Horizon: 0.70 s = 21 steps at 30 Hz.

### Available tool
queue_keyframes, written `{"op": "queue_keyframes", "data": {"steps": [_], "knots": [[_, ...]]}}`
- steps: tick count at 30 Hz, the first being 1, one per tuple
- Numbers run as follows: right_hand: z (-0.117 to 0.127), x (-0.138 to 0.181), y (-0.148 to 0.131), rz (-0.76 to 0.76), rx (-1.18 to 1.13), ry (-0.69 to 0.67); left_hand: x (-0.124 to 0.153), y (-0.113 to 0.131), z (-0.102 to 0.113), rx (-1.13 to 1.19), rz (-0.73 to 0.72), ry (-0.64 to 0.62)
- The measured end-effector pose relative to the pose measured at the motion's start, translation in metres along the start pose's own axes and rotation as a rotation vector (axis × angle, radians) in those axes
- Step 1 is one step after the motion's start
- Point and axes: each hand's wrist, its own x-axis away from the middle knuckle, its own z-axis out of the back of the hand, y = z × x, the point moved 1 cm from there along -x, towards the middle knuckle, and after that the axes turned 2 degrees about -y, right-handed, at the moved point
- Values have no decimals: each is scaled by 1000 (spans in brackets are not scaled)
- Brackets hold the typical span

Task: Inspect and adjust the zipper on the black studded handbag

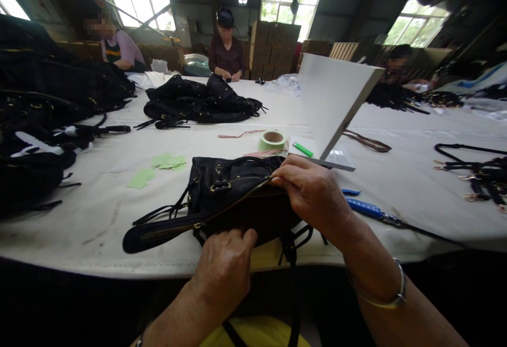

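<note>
A black handbag (pixel 225 188) with a gold zipper and gold buckles lies at the near edge of the white table (pixel 99 220). My left hand (pixel 224 262) grips the bag's near edge, thumb on top. My right hand (pixel 312 191) pinches the far end of the zipper line (pixel 237 196), where the slider seems to be, hidden by my fingers. The zipper runs diagonally down to the left. Black straps (pixel 158 212) trail off the bag toward the left and hang over the table edge.
Green tape roll (pixel 272 139), green lighter (pixel 303 149), green paper slips (pixel 162 166) and a tilted white board (pixel 336 104) lie behind the bag. A blue tool (pixel 366 208) sits right of my wrist. Piles of black bags stand left and centre; three people sit at the far side.
</note>
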Motion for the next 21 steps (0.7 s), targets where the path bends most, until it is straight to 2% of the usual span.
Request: {"op": "queue_keyframes", "data": {"steps": [3, 5, 9, 13, 16, 21], "knots": [[-3, 6, 1, 5, -41, -33, -7, 0, -2, -1, 9, -17], [-6, 10, 1, -4, -68, -70, -16, 1, -3, 82, -39, -7], [-4, 21, -2, 7, -137, -112, -42, 0, -12, 265, -213, 131], [6, 42, -7, -14, -272, -34, -60, -4, -30, 151, -369, 215], [2, 63, -6, -99, -348, -116, -61, -5, -44, 56, -428, 207], [-30, 88, 2, -214, -70, -227, -53, -5, -51, -129, -456, 173]]}}
